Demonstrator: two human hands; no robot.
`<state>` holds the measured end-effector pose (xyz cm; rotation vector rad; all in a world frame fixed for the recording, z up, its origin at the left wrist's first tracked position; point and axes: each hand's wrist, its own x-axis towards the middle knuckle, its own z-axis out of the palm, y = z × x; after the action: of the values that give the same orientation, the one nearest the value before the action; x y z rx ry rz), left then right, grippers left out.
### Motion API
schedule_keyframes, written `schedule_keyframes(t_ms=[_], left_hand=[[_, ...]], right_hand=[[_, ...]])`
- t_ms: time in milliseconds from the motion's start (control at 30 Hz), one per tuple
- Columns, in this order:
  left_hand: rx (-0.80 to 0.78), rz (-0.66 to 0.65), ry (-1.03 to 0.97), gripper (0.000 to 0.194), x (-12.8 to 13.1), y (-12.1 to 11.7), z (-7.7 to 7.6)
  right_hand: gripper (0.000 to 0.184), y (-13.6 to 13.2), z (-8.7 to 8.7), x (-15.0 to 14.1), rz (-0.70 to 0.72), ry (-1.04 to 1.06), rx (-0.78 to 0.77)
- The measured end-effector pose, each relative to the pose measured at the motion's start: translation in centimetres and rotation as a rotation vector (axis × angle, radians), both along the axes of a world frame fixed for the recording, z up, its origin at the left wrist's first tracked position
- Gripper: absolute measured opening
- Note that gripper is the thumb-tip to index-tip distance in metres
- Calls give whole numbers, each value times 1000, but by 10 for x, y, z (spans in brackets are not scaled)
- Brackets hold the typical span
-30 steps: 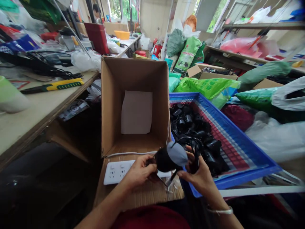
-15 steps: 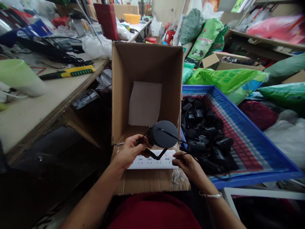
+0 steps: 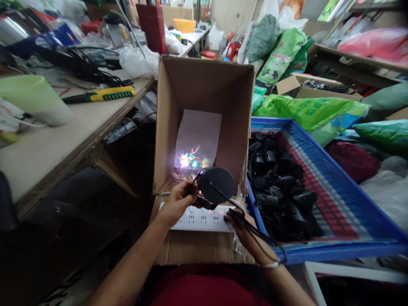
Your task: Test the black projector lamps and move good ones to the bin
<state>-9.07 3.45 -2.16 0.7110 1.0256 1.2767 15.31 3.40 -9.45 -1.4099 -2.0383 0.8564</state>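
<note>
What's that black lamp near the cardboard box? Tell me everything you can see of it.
The black lamp shows us a smooth, round, plastic-looking back, with a dark bracket beneath. A thin black cord crosses that back and runs toward the right hand. The left hand grips the lamp at its left side, holding it before the open side of the cardboard box. Its front is hidden, but it seems lit: coloured light falls on the paper inside.
</note>
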Motion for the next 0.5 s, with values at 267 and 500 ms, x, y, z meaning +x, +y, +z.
schedule_keyframes(t_ms=[267,500], left_hand=[[118,-4,-4,18,6,11,-11],[109,-18,-37,18,5,11,-11]], right_hand=[[31,-7,-21,-7,-80,81,198],[47,-5,-25,-13,-217,111,258]])
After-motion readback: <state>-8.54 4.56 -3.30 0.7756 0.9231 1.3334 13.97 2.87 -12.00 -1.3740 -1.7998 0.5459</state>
